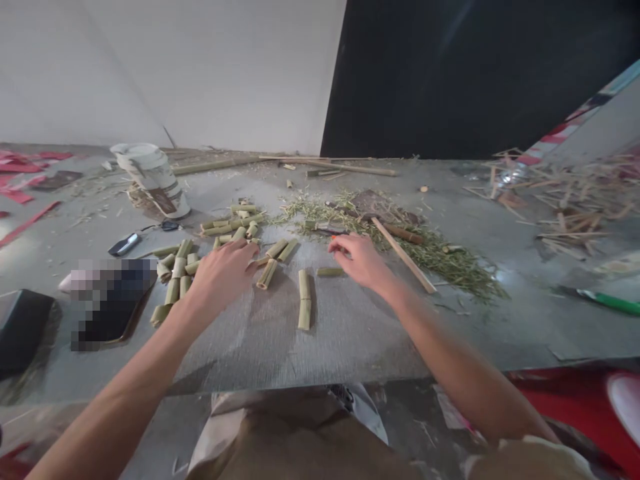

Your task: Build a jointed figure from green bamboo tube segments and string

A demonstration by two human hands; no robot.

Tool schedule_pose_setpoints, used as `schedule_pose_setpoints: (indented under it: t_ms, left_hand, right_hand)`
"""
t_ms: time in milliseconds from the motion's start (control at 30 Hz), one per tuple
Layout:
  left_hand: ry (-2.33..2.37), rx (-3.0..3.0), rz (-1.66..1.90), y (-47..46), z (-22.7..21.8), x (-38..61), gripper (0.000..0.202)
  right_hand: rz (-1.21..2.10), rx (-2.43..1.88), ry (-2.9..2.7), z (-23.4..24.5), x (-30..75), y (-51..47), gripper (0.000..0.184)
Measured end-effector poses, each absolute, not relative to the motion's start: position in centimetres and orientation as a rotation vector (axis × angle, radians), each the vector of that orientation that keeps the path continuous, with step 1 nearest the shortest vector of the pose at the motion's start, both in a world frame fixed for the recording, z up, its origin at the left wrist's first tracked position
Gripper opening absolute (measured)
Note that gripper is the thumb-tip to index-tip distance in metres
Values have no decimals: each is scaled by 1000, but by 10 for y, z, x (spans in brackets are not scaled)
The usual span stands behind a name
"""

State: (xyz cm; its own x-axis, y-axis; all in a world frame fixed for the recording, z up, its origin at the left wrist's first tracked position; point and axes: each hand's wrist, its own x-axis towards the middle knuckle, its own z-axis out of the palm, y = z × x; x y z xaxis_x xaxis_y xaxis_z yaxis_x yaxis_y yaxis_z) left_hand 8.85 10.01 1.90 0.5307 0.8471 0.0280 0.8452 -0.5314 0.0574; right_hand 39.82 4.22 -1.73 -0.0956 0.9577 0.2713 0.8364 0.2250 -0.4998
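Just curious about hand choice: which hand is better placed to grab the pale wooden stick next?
Probably the right hand: the stick lies close beside it; the left hand is farther off, near cut stalks.

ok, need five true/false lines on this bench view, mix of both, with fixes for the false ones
1. A stalk piece lies between the left hand and the right hand, touching neither. True.
2. The right hand grips the light wooden stick. False: the stick lies on the table, to the right of that hand.
3. The white bucket stands on the left part of the table. True.
4. The green-handled tool lies beside the bucket. False: it is at the far right.
5. The green shavings all lie left of the bucket. False: they spread beyond and to the right of the right hand.
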Motion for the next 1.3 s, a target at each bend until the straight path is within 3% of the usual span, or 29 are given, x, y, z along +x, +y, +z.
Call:
schedule_pose_setpoints:
  t_ms: [133,433,567,667,833,1133,1300]
  left_hand:
    - [1453,2722,-82,121,8,94,26]
    - [1522,2686,-67,120,5,91,27]
    - [1498,2669,76,105,13,89,34]
    - [1396,2592,64,93,16,87,35]
    - [1427,2632,18,90,8,94,37]
    - [1319,2518,-36,83,3,87,51]
    - [1361,2416,-24,63,8,75,47]
  right_hand:
    - [385,-1648,-1959,-8,417,39,28]
    - [380,-1623,-2272,-12,413,38,5]
    - [347,-1711,-2185,6,402,16,13]
    - [540,-1812,-2162,24,384,-16,23]
    - [532,-1923,-2142,27,372,-42,25]
    - [316,-1636,-2282,17,381,23,19]
    - [130,-1379,-2535,4,357,91,34]
